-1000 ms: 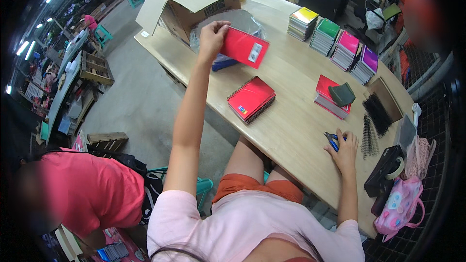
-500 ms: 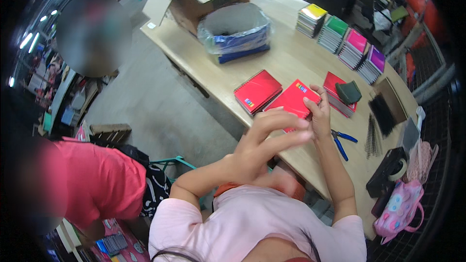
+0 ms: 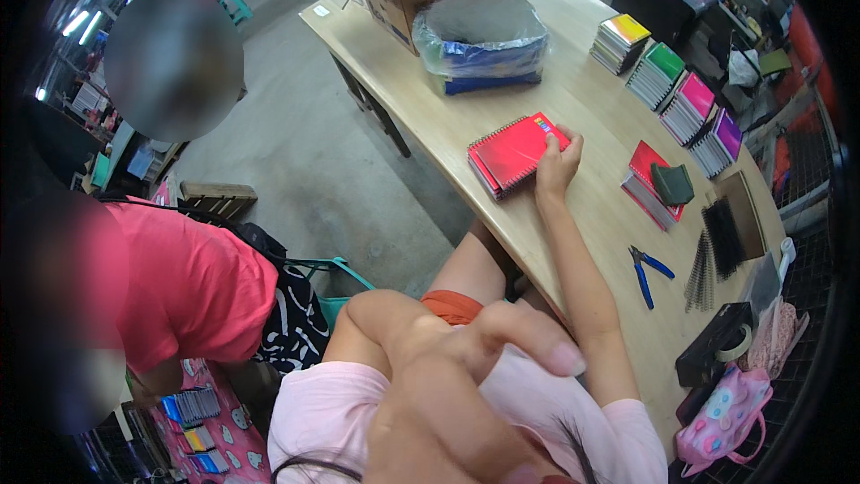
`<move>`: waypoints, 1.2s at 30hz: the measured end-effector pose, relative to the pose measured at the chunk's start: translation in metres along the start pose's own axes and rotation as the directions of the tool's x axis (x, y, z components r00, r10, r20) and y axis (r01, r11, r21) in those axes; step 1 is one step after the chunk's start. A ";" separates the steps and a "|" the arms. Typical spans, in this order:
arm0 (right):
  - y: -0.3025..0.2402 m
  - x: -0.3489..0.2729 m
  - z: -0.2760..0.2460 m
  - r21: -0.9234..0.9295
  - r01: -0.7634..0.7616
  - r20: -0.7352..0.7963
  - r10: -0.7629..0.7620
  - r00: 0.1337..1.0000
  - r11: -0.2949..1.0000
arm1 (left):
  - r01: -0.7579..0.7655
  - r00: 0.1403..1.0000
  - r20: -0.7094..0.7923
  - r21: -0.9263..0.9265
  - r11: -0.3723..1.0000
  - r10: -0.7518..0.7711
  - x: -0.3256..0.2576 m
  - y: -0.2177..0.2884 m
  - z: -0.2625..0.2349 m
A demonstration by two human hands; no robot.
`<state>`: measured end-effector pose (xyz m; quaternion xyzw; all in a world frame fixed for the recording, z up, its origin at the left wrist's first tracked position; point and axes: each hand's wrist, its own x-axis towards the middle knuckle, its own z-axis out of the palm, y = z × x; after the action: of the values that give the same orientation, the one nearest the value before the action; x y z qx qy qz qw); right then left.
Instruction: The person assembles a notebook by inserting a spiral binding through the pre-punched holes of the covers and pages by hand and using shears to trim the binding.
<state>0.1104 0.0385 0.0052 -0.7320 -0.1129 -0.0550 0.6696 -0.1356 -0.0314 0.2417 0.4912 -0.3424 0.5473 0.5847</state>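
Observation:
A red spiral notebook [image 3: 512, 151] lies over a small stack of like notebooks near the table's left edge. My right hand [image 3: 559, 166] grips its right side, thumb on the cover, other fingers mostly hidden. Close to the camera and over my chest, my left hand [image 3: 448, 385] is raised, its fingers bent but apart. Nothing shows in it, though some fingertips run out at the lower edge. Right of my right hand stands another red notebook stack [image 3: 652, 193] with a dark green pad [image 3: 672, 185] on top. Blue-handled pliers [image 3: 647, 276] rest nearer to me.
Yellow, green, pink and purple notebook stacks [image 3: 658, 65] line the far right. At the back are an open cardboard box [image 3: 385, 0] and a plastic-lined blue bin [image 3: 493, 72]. Black binding wires [image 3: 721, 229], a tape dispenser [image 3: 712, 345] and a pink pouch [image 3: 726, 417] sit right. Someone in pink [image 3: 197, 287] is at left.
My right hand has moved the red notebook left onto the stack. My left hand has drawn back from the notebook toward my chest and the camera. The view has shifted.

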 end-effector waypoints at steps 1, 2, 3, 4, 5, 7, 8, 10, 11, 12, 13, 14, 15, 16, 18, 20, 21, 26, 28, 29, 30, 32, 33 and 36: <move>0.003 0.000 0.002 -0.040 -0.018 -0.020 0.017 1.000 0.999 | -0.030 0.994 -0.104 0.020 0.999 0.032 -0.005 -0.002 0.011; 0.007 -0.003 0.007 -0.077 -0.040 -0.029 0.038 0.999 0.996 | -0.047 0.986 -0.156 0.054 0.997 0.055 -0.009 -0.002 0.006; 0.009 -0.006 0.013 -0.058 -0.034 0.006 0.034 0.999 0.998 | -0.067 0.976 -0.201 0.093 0.993 0.084 -0.012 0.002 0.003; 0.011 -0.009 0.016 -0.095 0.030 -0.003 -0.031 1.000 0.995 | -0.141 0.989 -0.026 0.172 0.975 0.148 -0.021 0.007 -0.016; 0.014 -0.008 0.017 -0.128 0.099 -0.014 -0.102 0.995 0.987 | -0.191 0.981 0.075 0.236 0.953 0.179 -0.014 0.016 -0.019; 0.025 -0.001 0.013 -0.118 0.088 -0.017 -0.091 0.996 0.989 | -0.054 0.988 -0.126 0.234 0.971 0.085 0.020 0.032 0.003; 0.039 0.009 0.010 -0.168 0.146 -0.035 -0.154 0.987 0.975 | -0.146 0.943 -0.254 0.267 0.953 0.215 0.017 0.033 0.018; 0.040 0.001 0.012 -0.136 0.154 -0.027 -0.159 0.987 0.979 | -0.246 0.749 -0.482 0.434 0.866 0.455 0.008 0.032 0.038; 0.027 -0.005 0.006 -0.152 0.163 -0.021 -0.168 0.986 0.975 | -0.198 0.752 -0.522 0.403 0.894 0.402 0.010 0.037 0.050; 0.037 -0.001 0.007 -0.169 0.170 -0.017 -0.175 0.984 0.971 | -0.142 0.799 -0.514 0.343 0.928 0.312 0.006 0.045 0.051; 0.042 0.009 -0.005 -0.158 0.179 -0.029 -0.186 0.982 0.971 | -0.078 0.842 -0.504 0.234 0.969 0.189 0.005 0.054 0.048; 0.045 0.000 0.002 -0.198 0.206 -0.003 -0.211 0.977 0.958 | -0.010 0.860 -0.499 0.194 0.981 0.107 0.000 0.072 0.041; 0.053 -0.006 0.013 -0.238 0.232 0.017 -0.235 0.972 0.943 | -0.068 0.855 -0.481 0.269 0.961 0.195 -0.005 0.077 0.036; 0.051 -0.001 0.009 -0.235 0.249 0.021 -0.252 0.968 0.939 | -0.221 0.862 -0.387 0.293 0.930 0.327 0.005 0.063 0.026; 0.056 0.013 0.002 -0.026 0.188 0.017 -0.188 0.982 0.982 | -0.517 0.809 -0.171 0.245 0.820 0.562 0.027 0.033 0.005; 0.055 -0.009 0.025 0.335 -0.010 0.163 -0.047 0.985 0.942 | -0.533 0.846 0.078 0.123 0.837 0.527 0.011 0.041 -0.049; 0.061 -0.016 0.032 0.589 -0.244 0.303 0.070 0.951 0.771 | -0.308 0.951 0.118 0.393 0.866 0.284 0.010 0.027 -0.075; 0.050 0.003 -0.003 0.033 0.112 -0.024 -0.112 0.993 0.993 | 0.456 0.821 -0.223 0.811 0.367 -0.525 -0.053 -0.171 -0.199; 0.048 -0.021 0.018 -0.112 0.142 -0.104 -0.154 0.983 0.984 | 0.613 0.433 -0.326 0.790 0.009 -0.840 -0.078 -0.184 -0.259; 0.052 -0.026 0.020 -0.112 0.139 -0.098 -0.150 0.984 0.984 | 0.615 0.430 -0.333 0.788 0.003 -0.839 -0.089 -0.191 -0.271; 0.056 -0.024 0.015 -0.141 0.142 -0.117 -0.158 0.980 0.980 | 0.651 0.283 -0.279 0.758 -0.030 -0.918 -0.098 -0.204 -0.273; 0.057 -0.028 0.015 -0.163 0.149 -0.123 -0.170 0.978 0.975 | 0.680 0.134 -0.224 0.730 -0.074 -0.965 -0.112 -0.217 -0.282; 0.054 -0.025 0.014 -0.135 0.144 -0.120 -0.160 0.980 0.980 | 0.761 0.025 -0.193 0.640 -0.106 -0.981 -0.110 -0.224 -0.281; 0.055 -0.026 0.018 -0.102 0.118 -0.117 -0.130 0.985 0.988 | 0.847 -0.091 -0.067 0.519 -0.113 -0.994 -0.109 -0.224 -0.277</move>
<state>0.0970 0.0502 -0.0559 -0.7497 -0.1140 -0.1468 0.6351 0.0271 0.2170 0.0166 0.7784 0.1410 -0.0849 0.6058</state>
